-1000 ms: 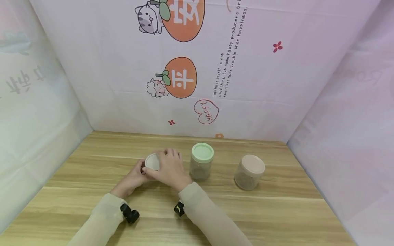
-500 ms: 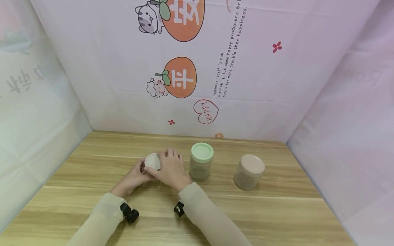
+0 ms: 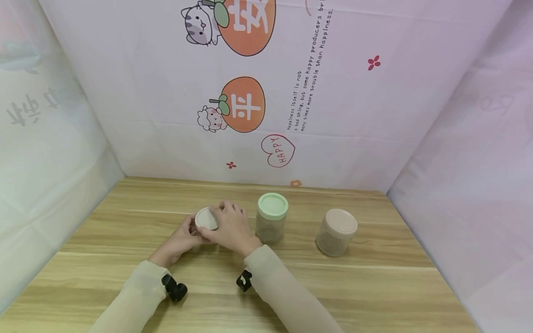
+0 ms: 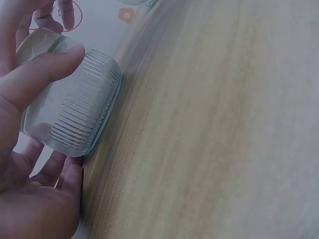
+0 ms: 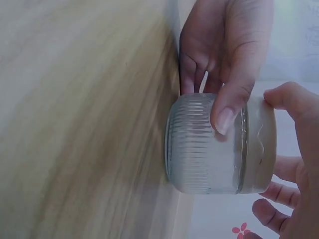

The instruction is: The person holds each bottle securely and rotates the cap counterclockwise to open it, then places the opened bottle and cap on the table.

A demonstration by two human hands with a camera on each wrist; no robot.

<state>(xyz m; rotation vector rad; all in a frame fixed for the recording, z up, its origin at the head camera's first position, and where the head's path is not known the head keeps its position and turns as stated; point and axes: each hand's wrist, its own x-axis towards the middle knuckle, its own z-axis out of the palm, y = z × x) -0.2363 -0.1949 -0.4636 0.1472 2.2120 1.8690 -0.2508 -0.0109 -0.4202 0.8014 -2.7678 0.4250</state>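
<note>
A clear ribbed glass jar [image 5: 199,144] with a whitish lid [image 3: 206,219] stands on its base at the left of the table's middle. My left hand [image 3: 180,238] grips the glass body, thumb [image 4: 50,69] along the near side and fingers round the far side. From above, my right hand [image 3: 233,229] holds the lid at its rim. Its thumb [image 5: 281,95] presses one edge of the lid, while its fingers curve at the opposite side. The lid sits on the jar's mouth. Part of the jar is hidden behind both hands in the head view.
Just right of my right hand stands a taller glass jar with a pale green lid [image 3: 272,206]. Farther right is a glass jar with a beige-pink lid [image 3: 341,222]. The wooden table [image 3: 374,286] ends at printed white cloth walls [image 3: 341,152] at the back and sides.
My right wrist has shifted very slightly to the right, its hand staying on the lid. The left hand and the other jars keep their places.
</note>
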